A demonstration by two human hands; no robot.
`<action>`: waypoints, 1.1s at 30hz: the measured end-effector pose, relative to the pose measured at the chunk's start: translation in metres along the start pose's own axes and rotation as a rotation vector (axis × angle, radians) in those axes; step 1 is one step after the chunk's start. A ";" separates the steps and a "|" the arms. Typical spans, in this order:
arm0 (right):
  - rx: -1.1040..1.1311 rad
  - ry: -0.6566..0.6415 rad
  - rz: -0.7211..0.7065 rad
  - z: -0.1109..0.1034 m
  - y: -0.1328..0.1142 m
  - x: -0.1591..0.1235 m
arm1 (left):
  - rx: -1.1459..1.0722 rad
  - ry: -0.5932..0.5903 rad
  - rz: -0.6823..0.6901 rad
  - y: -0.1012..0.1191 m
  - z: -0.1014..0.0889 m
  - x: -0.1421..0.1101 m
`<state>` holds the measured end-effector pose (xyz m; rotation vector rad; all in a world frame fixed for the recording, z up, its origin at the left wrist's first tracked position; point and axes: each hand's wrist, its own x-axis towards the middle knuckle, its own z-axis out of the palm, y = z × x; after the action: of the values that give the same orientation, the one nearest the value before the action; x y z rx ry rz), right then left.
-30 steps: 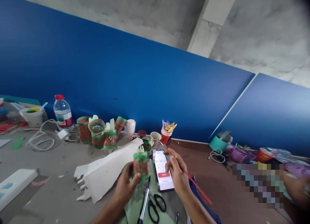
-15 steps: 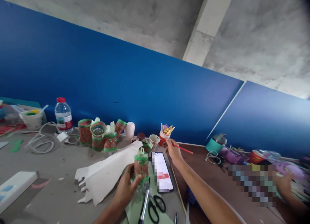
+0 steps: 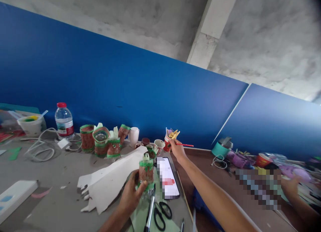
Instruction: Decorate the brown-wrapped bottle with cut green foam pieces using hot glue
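My left hand is wrapped round a small brown cup with green painted edges and pale green, finger-like cutouts on top; it stays upright above the pale green paper. Farther off, my right hand pinches a slim red paintbrush whose handle points right; its other end is hidden by the fingers. That hand is beside a red and white cup of wooden sticks and a white paper cup. Between my forearms lies a lit phone, partly blurred out.
Black-handled scissors and a pen lie close in front. Torn white paper spreads leftward. Several brown-green cups and a water bottle line the blue partition. Another person's hand is at right.
My right hand has moved slightly left and toward the red cup, and the paintbrush has tipped closer to level. The left hand keeps the cup in place. The view has shifted slightly.
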<state>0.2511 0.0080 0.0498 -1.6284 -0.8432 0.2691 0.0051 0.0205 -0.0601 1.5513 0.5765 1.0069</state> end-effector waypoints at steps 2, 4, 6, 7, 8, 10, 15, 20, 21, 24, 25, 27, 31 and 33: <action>-0.006 -0.004 0.009 -0.001 -0.001 0.000 | 0.003 -0.007 -0.002 0.000 0.000 0.000; -0.008 -0.011 0.018 -0.002 -0.001 0.000 | 0.002 -0.007 -0.005 0.000 0.000 0.000; -0.004 -0.013 0.026 -0.002 0.000 0.001 | -0.001 0.001 -0.007 0.002 0.000 0.000; 0.000 -0.013 0.031 -0.001 0.000 0.001 | 0.000 0.002 -0.008 0.003 0.000 -0.001; 0.005 -0.011 0.035 0.000 0.001 0.002 | 0.005 0.004 -0.009 0.003 0.000 -0.001; 0.016 -0.011 0.044 0.003 0.004 0.003 | 0.015 0.004 -0.014 0.005 0.001 -0.001; 0.041 -0.010 0.069 0.010 0.011 0.005 | 0.032 0.012 -0.015 0.007 0.001 -0.001; 0.079 0.018 0.060 0.008 0.010 0.005 | 0.049 0.000 -0.013 0.007 0.001 -0.001; 0.090 0.023 0.054 0.008 0.008 0.005 | 0.049 -0.003 -0.015 0.007 0.001 -0.001; 0.119 0.008 0.053 0.010 0.003 0.006 | 0.058 -0.015 -0.012 0.007 0.000 -0.001; 0.123 -0.008 0.060 0.011 0.002 0.007 | 0.060 -0.017 -0.010 0.007 0.000 -0.001; 0.120 -0.049 0.081 0.016 0.000 0.009 | 0.063 -0.011 -0.010 0.008 0.000 -0.001; 0.089 -0.118 0.155 0.024 0.001 0.012 | 0.079 0.015 -0.011 0.009 0.000 0.000; 0.075 -0.147 0.200 0.026 0.001 0.013 | 0.079 0.019 -0.008 0.009 0.000 0.000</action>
<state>0.2454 0.0366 0.0457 -1.6389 -0.7715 0.5604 0.0039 0.0179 -0.0516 1.6090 0.6418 1.0036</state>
